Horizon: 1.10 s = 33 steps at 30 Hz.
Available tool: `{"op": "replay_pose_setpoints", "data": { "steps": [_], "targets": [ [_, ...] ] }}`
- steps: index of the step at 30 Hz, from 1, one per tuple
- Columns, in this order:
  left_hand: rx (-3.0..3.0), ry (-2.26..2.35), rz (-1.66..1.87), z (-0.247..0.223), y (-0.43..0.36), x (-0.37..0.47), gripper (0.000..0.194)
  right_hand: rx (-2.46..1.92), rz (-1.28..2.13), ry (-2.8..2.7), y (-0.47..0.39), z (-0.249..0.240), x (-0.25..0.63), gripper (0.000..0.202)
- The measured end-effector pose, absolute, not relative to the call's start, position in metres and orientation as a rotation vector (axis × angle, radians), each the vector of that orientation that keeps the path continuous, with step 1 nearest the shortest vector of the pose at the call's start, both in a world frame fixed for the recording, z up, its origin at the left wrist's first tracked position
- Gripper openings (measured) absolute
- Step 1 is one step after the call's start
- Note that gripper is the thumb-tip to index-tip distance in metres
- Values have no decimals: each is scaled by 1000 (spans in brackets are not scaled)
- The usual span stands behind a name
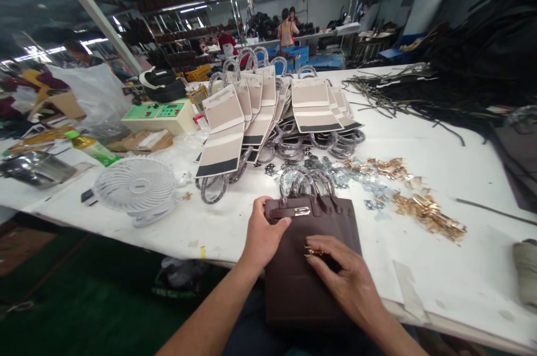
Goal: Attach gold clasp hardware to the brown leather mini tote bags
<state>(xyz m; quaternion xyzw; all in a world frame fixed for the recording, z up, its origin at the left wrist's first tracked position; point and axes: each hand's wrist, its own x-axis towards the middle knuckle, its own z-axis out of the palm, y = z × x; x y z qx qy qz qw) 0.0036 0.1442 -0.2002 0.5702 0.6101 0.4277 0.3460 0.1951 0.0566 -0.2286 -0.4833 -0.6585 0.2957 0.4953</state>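
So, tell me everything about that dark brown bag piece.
The dark brown, leather-like bag piece looks smooth and reaches past the white table's edge. Looped, plastic-wrapped handles stand on top; a brown strap with a shiny metal plate sits below. Layered edges show at right. The left hand grips its upper left edge; the right hand holds a golden metal part over its front.

- We've got the handbag (pixel 291 294) before us, across the front edge of the worktable (pixel 474 177)
- Bag panels (pixel 267 100) piled behind it
- Desk fan (pixel 136 184) left
- Metal fittings (pixel 432 217) right
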Motion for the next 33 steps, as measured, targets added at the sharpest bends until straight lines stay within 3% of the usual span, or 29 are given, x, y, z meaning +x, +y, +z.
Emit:
{"op": "replay_pose_setpoints", "data": {
  "steps": [4,8,11,20,27,33],
  "targets": [
    [1267,1518,1157,-198,142,11,70,-1185,734,-1543,55,-226,197,14],
    [1072,1167,1000,-189,139,7,50,-1195,756,-1503,54,-225,199,16],
    [1081,1056,867,-177,138,2,50,-1209,766,-1435,54,-225,201,16],
    [1323,1345,985,-171,138,14,35,-1198,771,-1393,53,-225,202,18],
    [882,950,966,-171,131,10,58,-1183,724,-1373,52,-223,204,16],
    [698,795,859,-164,126,12,65,-1194,591,-1378,57,-203,219,14]
  ]
}}
